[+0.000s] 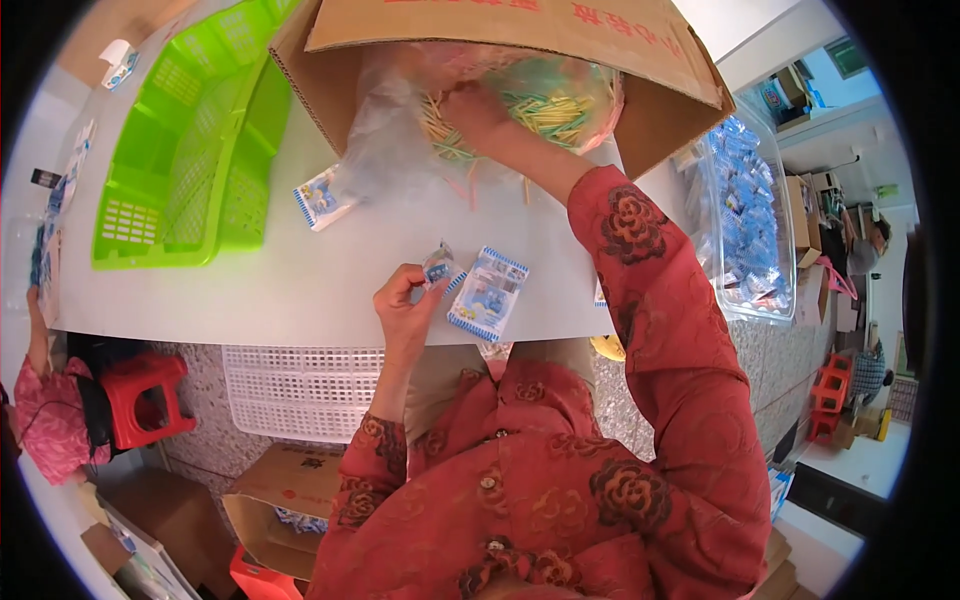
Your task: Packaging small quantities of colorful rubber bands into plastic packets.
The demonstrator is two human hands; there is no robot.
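My left hand (405,298) pinches a small blue-and-clear packet (438,266) just above the table. Beside it a larger white-and-blue packet (488,294) lies flat. With the arm stretched forward, my right hand (474,108) is inside a cardboard box (660,120) lying with its opening toward me. It is among many thin yellow, green and pink sticks (548,118) in a clear plastic bag (385,135). The fingers of that hand are blurred and partly hidden by the sticks and bag. A few sticks lie loose on the table before the box.
A bright green plastic basket (185,150) stands at the left, near another white-and-blue packet (322,198). To the right, a clear tub (750,220) is full of blue packets. Below the table edge sits a white slatted crate (290,385). Another person (55,410) is at far left.
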